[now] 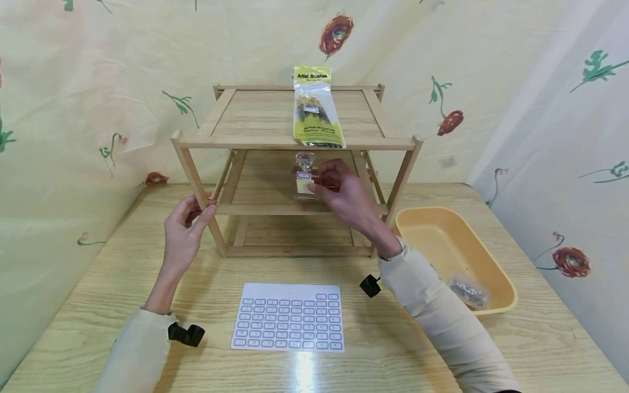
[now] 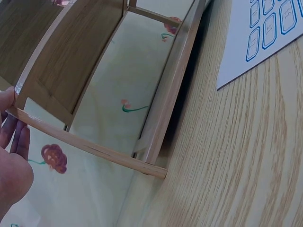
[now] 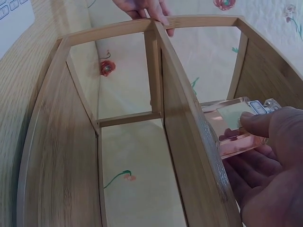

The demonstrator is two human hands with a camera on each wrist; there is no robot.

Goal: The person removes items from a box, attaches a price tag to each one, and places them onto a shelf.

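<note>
A wooden three-tier shelf rack (image 1: 295, 209) stands on the table. My right hand (image 1: 346, 194) pinches a clear glass perfume bottle (image 1: 304, 188) with pinkish liquid, a faceted stopper and a small label. The bottle is upright at the middle shelf, and the right wrist view shows my thumb across its front with fingers behind (image 3: 236, 125). Whether its base touches the shelf I cannot tell. My left hand (image 1: 183, 229) grips the rack's front left post at middle-shelf height; in the left wrist view only part of that hand (image 2: 14, 161) shows.
A pack of artist brushes (image 1: 316, 117) lies on the top shelf, reaching over its front edge. To the right, a yellow plastic tub (image 1: 432, 229) holds a clear packet of small metallic items (image 1: 469, 292). A sheet of numbered labels (image 1: 289, 319) lies in front of the rack.
</note>
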